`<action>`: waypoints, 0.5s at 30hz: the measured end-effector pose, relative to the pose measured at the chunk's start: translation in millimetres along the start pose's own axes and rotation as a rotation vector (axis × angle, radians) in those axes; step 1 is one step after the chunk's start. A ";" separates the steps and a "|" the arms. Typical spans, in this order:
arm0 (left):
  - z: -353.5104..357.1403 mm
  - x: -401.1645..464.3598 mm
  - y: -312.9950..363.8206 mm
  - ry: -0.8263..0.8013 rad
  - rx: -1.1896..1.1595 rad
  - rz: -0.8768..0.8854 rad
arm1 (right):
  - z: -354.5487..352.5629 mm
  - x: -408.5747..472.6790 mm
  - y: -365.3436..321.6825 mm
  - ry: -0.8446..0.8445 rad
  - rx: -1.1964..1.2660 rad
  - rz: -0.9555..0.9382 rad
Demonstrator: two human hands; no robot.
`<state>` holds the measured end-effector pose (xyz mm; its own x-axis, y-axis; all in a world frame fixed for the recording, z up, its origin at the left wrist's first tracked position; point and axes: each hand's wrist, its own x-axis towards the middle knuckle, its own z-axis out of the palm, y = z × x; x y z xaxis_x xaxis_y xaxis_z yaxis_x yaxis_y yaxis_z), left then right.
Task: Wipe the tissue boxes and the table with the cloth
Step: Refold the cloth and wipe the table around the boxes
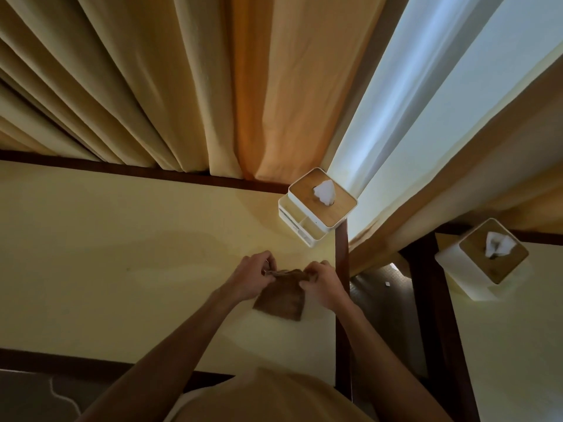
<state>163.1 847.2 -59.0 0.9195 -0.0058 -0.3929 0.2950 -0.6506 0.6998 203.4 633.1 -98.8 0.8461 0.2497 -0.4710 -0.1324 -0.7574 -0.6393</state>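
A brown cloth (281, 298) lies folded on the pale yellow table (122, 254), near its right edge. My left hand (249, 277) pinches the cloth's far left corner, and my right hand (323, 283) pinches its far right corner. Beyond my hands, at the table's far right corner, stands a white tissue box (316, 205) with a wooden lid and a tissue sticking up. A second white tissue box (484, 258) with a wooden lid stands on a neighbouring table (511, 345) to the right.
Yellow and orange curtains (182, 86) hang behind the table, with a bright window strip (426, 102) at the right. A dark wooden rim (342, 300) borders the table. A narrow gap with floor (384, 315) separates the two tables.
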 end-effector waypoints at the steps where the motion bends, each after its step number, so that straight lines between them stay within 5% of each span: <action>1: -1.4 -3.3 3.8 0.001 0.004 0.028 | -1.0 -3.6 -2.4 -0.017 -0.013 -0.036; 7: -11.5 -27.4 27.3 0.002 0.069 0.250 | -12.7 -16.5 -16.3 -0.160 -0.135 -0.264; 15: -28.1 -59.0 38.7 0.051 0.323 0.473 | -35.4 -37.7 -27.0 -0.323 0.011 -0.426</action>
<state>127.6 843.7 8.0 0.9459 -0.3211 -0.0469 -0.2382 -0.7851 0.5718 193.4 622.8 -42.2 0.6240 0.7080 -0.3305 0.1814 -0.5427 -0.8201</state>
